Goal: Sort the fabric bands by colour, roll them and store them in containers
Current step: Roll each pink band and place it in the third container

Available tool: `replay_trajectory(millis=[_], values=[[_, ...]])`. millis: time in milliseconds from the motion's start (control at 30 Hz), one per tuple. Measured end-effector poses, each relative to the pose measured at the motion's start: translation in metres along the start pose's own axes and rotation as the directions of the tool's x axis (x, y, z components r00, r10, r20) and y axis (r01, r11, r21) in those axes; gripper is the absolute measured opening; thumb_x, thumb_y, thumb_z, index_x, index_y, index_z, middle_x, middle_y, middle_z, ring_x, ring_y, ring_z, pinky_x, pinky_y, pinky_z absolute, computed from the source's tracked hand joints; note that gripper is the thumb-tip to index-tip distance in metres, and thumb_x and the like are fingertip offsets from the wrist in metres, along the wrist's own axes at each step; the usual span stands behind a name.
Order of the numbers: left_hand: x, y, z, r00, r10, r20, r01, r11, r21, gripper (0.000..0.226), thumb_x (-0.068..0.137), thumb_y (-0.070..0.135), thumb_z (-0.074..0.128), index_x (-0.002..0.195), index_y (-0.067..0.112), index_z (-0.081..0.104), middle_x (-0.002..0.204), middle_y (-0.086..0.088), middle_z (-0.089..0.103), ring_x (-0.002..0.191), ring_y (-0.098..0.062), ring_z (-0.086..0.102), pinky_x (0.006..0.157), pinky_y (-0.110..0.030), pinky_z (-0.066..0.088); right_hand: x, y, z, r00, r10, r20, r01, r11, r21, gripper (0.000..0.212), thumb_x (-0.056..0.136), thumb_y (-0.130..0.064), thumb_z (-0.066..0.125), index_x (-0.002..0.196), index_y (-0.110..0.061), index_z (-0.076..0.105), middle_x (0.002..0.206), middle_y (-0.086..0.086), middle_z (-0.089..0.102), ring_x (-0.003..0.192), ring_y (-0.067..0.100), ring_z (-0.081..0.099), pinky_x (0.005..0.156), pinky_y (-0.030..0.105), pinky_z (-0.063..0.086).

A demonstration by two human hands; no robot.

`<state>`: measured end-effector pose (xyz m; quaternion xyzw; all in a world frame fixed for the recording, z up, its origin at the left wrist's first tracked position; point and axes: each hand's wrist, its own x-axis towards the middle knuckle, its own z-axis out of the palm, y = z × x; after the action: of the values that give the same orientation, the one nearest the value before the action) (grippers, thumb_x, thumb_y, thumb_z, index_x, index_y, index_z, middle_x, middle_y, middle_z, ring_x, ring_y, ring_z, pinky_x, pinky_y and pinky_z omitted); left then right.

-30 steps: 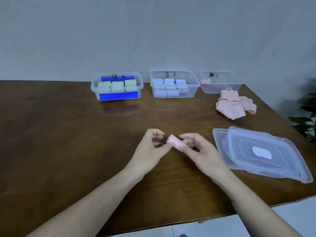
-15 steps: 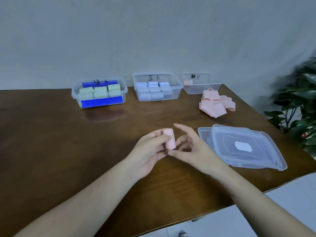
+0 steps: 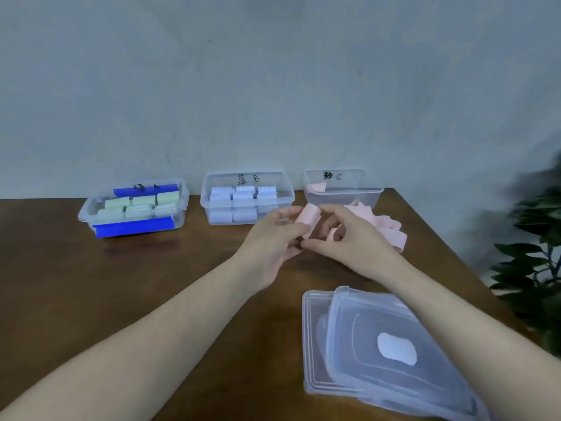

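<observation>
Nearest, at lower right: stacked clear lids (image 3: 376, 357), partly crossed by the right forearm, lower edge cut off by the frame. Brown table (image 3: 127, 287) beneath.

Further in, mid-table: left hand (image 3: 274, 238) curled round a rolled pink band (image 3: 308, 218), gripping it from the left. Roll tilted, pale pink, smooth and tightly wound, top end facing up toward the camera; lower end hidden behind the left fingers. Right hand (image 3: 346, 238) close against it, index fingertip touching the roll's upper end, thumb reaching under toward the left fingers; cannot tell whether a true pinch or only a touch. Hands together, raised above the table and farther toward the back than half a second ago, when closer to the near edge.

Behind the right hand: loose pink bands (image 3: 385, 227) in a heap, largely hidden by the knuckles.

At the back, along the wall, left to right: green container (image 3: 133, 208) with pale green rolls and blue clips; blue container (image 3: 247, 197) marked B with pale blue rolls in rows; pink container (image 3: 343, 188) marked C with a single pink roll in its left corner. Handwritten marks beside the letters too small to read.

Far right: dark plant (image 3: 534, 253), blurred and cut off.
</observation>
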<state>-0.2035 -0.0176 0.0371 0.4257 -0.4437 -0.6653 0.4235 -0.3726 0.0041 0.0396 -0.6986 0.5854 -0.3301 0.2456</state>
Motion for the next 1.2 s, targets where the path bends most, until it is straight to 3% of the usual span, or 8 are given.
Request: replay_trajectory(millis=[133,267,433,567,767,900,1033,1200], values=[[0.043,0.005,0.029,0.994,0.075,-0.078,-0.064,0.988,0.139,0.023,0.088,0.006,0.071,0.109,0.014,0.067,0.118,-0.01,0.067,0.106,-0.023,0.067,0.095,-0.032,0.055,0.029,0.036,-0.045,0.998,-0.017,0.052,0.022,0.995,-0.092,0.031,0.092,-0.047,0.065,0.12,-0.053,0.054,0.092,-0.015,0.065,0.083,-0.001,0.059,0.072,0.01,0.046],[0.078,0.011,0.048,0.979,0.164,-0.121,-0.104,0.914,0.393,0.022,0.082,0.02,0.078,0.103,0.026,0.075,0.11,-0.005,0.072,0.105,-0.02,0.067,0.099,-0.035,0.053,0.063,0.07,-0.078,0.996,-0.065,0.055,0.074,0.982,-0.172,0.042,0.093,-0.041,0.064,0.131,-0.05,0.048,0.107,-0.019,0.058,0.079,0.0,0.063,0.066,0.013,0.052],[0.121,0.023,0.065,0.974,0.212,-0.078,-0.139,0.836,0.531,0.026,0.083,0.013,0.078,0.105,0.026,0.071,0.101,-0.003,0.068,0.088,-0.017,0.064,0.064,-0.01,0.048,0.118,0.097,-0.097,0.974,-0.181,0.139,0.21,0.949,-0.235,0.033,0.091,-0.038,0.066,0.124,-0.039,0.063,0.112,-0.02,0.06,0.092,0.001,0.058,0.074,0.018,0.045],[0.154,0.034,0.067,0.972,0.228,-0.057,-0.155,0.806,0.571,0.026,0.081,0.014,0.081,0.101,0.029,0.071,0.108,-0.001,0.069,0.097,-0.013,0.068,0.08,-0.014,0.05,0.158,0.108,-0.106,0.964,-0.191,0.182,0.232,0.944,-0.237,0.022,0.09,-0.035,0.069,0.112,-0.036,0.071,0.103,-0.018,0.067,0.091,0.0,0.059,0.073,0.014,0.043],[0.198,0.04,0.06,0.973,0.226,-0.045,-0.152,0.776,0.612,0.028,0.081,0.004,0.075,0.095,0.027,0.071,0.094,0.005,0.067,0.084,-0.011,0.062,0.063,-0.011,0.045,0.206,0.121,-0.111,0.949,-0.16,0.273,0.226,0.947,-0.229,0.019,0.089,-0.037,0.069,0.108,-0.035,0.074,0.096,-0.023,0.066,0.089,-0.002,0.059,0.076,0.009,0.043],[0.228,0.036,0.054,0.98,0.197,-0.005,-0.145,0.74,0.657,0.024,0.079,0.02,0.077,0.098,0.032,0.07,0.101,0.006,0.067,0.096,-0.012,0.064,0.077,-0.018,0.047,0.235,0.131,-0.104,0.922,-0.088,0.378,0.199,0.944,-0.265,0.013,0.087,-0.048,0.068,0.098,-0.043,0.073,0.096,-0.024,0.069,0.089,-0.002,0.061,0.076,0.016,0.047],[0.256,0.035,0.046,0.968,0.249,0.021,-0.146,0.492,0.858,0.019,0.089,0.028,0.054,0.097,0.036,0.068,0.088,0.021,0.063,0.081,-0.003,0.056,0.068,-0.018,0.041,0.26,0.144,-0.091,0.926,-0.036,0.377,0.179,0.919,-0.353,0.018,0.086,-0.032,0.07,0.103,-0.03,0.076,0.098,-0.015,0.071,0.088,0.004,0.062,0.074,0.019,0.048],[0.285,0.036,0.039,0.979,0.152,0.138,-0.133,-0.04,0.99,0.032,0.089,0.023,0.046,0.108,0.034,0.068,0.109,0.011,0.068,0.1,-0.015,0.059,0.085,-0.034,0.052,0.277,0.158,-0.065,0.894,0.075,0.441,0.15,0.878,-0.455,0.031,0.086,-0.034,0.072,0.116,-0.027,0.071,0.103,-0.015,0.064,0.093,0.009,0.057,0.071,0.019,0.042]])
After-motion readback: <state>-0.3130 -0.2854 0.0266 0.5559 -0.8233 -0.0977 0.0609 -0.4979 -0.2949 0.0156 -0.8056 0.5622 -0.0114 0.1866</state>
